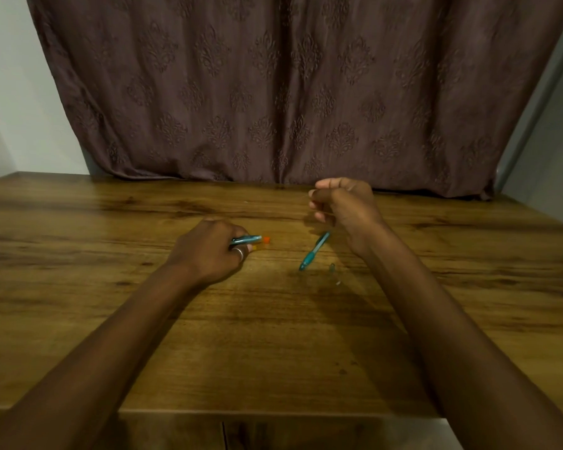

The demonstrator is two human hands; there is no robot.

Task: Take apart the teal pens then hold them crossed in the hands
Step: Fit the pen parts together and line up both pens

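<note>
Head view, risk entry: your left hand (pixel 208 251) grips one pen (pixel 246 239), centre-left; right hand (pixel 345 203) curled, contents cannot be told; second pen (pixel 314 251) lies on table (pixel 111 319) by your right wrist, small parts (pixel 332 268) beside it may scatter if brushed.

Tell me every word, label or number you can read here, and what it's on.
No text can be read anywhere.
Teal pen gripped by the left hand: any print is too small to read.
Second teal pen lying on the table: the same.
Curtain: embossed pattern only, no words.
</note>
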